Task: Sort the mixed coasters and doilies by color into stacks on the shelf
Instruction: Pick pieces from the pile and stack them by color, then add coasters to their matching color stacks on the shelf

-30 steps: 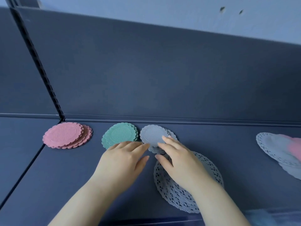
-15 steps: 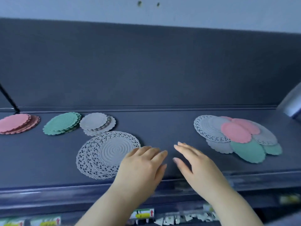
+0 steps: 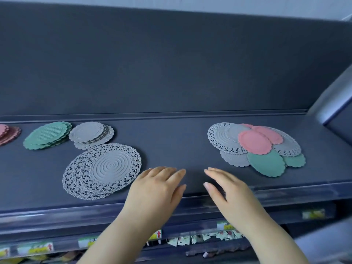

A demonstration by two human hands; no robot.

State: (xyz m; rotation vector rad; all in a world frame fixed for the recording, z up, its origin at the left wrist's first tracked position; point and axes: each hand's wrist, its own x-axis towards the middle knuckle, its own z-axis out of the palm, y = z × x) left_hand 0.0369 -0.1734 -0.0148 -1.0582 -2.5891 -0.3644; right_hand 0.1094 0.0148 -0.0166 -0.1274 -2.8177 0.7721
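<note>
Coasters and doilies not yet sorted lie in one overlapping mixed pile [image 3: 255, 147] toward the right of the shelf [image 3: 171, 141]. The sorted ones sit to the left as a pink stack [image 3: 7, 134], a green stack [image 3: 47, 135], a grey coaster stack [image 3: 89, 133] and, in front of that, a grey doily stack [image 3: 102, 169].

Both your hands are empty. Your left hand [image 3: 156, 189] and right hand [image 3: 230, 189] are spread palm-down with straight fingers over the shelf's front part, between the doily stack and the pile. Whether the fingertips touch the surface I cannot tell.

The pile looks like your trouble spot.
- **Dragging:** the top pink coaster [image 3: 254, 142] lies across a lace doily [image 3: 219, 138] and the large green coaster [image 3: 266, 163], so pulling it sideways could drag its neighbours.
- **Falling:** that green coaster lies near the front lip [image 3: 295, 187], and a careless sweep could push it off.
- **Snagging:** lace edges may catch on each other.
- **Scattering:** the grey coaster stack is fanned out just behind the doily stack, so a passing wrist could scatter it.

The pink stack is cut off by the left frame edge. You cannot count what lies beneath the pile's top layer. A second pink coaster [image 3: 270, 134] and a small green coaster [image 3: 295, 161] show only in part. The labels [image 3: 89, 241] on the level below are blurred.
</note>
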